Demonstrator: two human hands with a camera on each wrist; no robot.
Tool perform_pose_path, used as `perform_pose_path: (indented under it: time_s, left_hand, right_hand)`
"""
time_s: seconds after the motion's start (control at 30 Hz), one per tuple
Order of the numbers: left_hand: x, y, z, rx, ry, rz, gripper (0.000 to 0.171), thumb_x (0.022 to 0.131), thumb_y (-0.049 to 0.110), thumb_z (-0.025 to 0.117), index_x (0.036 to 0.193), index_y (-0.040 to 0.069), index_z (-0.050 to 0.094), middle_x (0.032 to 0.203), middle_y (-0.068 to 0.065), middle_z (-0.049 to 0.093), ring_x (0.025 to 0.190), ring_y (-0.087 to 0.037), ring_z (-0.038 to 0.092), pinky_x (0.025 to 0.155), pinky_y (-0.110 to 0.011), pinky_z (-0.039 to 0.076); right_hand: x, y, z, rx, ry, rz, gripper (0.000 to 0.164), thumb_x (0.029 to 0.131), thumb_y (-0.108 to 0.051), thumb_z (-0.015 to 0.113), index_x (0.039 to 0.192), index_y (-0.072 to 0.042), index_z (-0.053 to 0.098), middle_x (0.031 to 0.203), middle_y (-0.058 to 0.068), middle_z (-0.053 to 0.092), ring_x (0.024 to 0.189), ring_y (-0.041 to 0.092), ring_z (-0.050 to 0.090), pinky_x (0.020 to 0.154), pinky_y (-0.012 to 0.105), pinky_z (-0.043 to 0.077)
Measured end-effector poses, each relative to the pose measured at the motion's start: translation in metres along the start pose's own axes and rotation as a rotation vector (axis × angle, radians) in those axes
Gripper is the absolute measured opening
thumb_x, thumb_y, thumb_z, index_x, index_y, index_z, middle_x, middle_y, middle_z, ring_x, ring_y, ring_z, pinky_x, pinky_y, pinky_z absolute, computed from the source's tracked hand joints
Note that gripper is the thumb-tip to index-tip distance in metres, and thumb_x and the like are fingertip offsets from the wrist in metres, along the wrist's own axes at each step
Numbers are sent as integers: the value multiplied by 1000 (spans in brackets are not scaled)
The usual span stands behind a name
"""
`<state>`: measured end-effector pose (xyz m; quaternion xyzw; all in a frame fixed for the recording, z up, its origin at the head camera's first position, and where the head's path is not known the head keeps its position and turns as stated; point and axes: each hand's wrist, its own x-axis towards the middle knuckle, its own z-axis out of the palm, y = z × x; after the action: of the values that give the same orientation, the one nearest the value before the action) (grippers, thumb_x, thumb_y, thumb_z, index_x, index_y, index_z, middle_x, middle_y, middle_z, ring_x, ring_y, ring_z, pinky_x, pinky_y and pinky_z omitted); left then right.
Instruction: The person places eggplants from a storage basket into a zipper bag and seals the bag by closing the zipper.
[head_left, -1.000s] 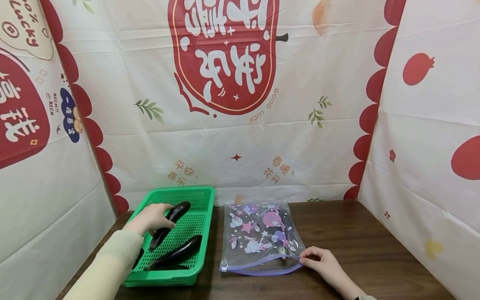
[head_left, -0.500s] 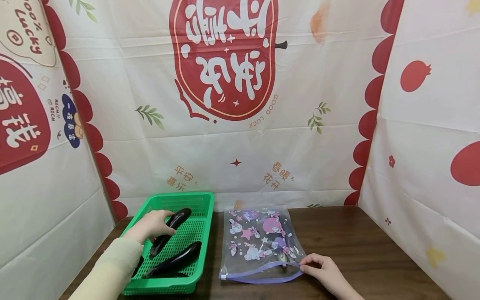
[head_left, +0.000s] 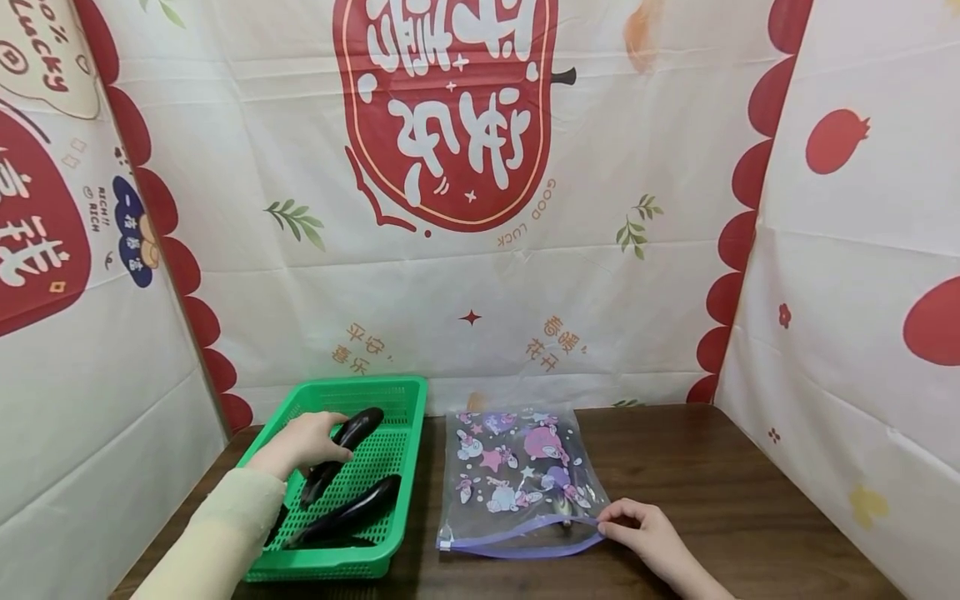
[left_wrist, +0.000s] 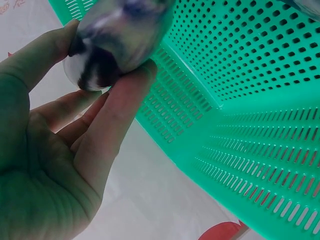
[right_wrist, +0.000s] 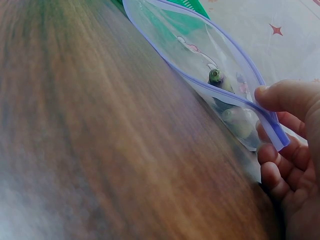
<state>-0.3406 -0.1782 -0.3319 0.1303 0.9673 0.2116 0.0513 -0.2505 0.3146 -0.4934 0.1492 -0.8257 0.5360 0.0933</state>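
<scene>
Holding: my left grip [head_left: 306,443] pinched an eggplant [head_left: 363,425] in the basket [head_left: 397,406] | long axis slanted away, rightward | bag [head_left: 517,475] lay right, mouth toward me, corner pinched by my right grip [head_left: 643,533].

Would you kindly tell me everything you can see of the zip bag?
The zip bag looks like clear plastic printed with pink, purple and white cartoons. It lies on the brown table beside the green basket, its purple-edged mouth, at the near end, parted, a white slider at its left end. The right hand pinches the mouth's right end. Inside is what looks like an eggplant.
</scene>
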Motion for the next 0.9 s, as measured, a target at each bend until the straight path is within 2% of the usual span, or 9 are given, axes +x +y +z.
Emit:
perform_pose_path:
  time_s: [0.27,0.47,0.67,0.9]
  left_hand:
    - [1,13,-9,-14,-10,6,70,83,22,76,142,-1,45,138,-29,45,58,-20,56,47,-37,51]
    - [6,19,-10,-13,-13,14,69,84,22,76,142,0,45,139,-27,46,53,-21,55,46,-36,50]
    - [6,19,-7,-28,-27,-1,70,84,21,75,143,0,43,141,-28,43,56,-20,56,49,-39,52]
    - [2,17,-4,-36,-23,-4,69,85,21,75,142,0,45,140,-29,44,53,-21,55,45,-35,50]
  right_hand:
    - [3,-1,-3,-23,13,-17,4,87,-4,68,90,-4,71,84,0,67,74,4,55,64,24,45]
    - [2,-3,-3,-18,18,37,7,88,-8,69,91,-2,71,86,1,68,76,4,56,66,23,45]
    - [1,-1,-2,-14,8,60,7,88,-9,69,91,-3,71,87,0,68,78,4,56,68,23,45]
    - [2,2,0,-27,1,40,5,88,-7,69,90,-3,71,86,-1,67,77,5,56,67,23,45]
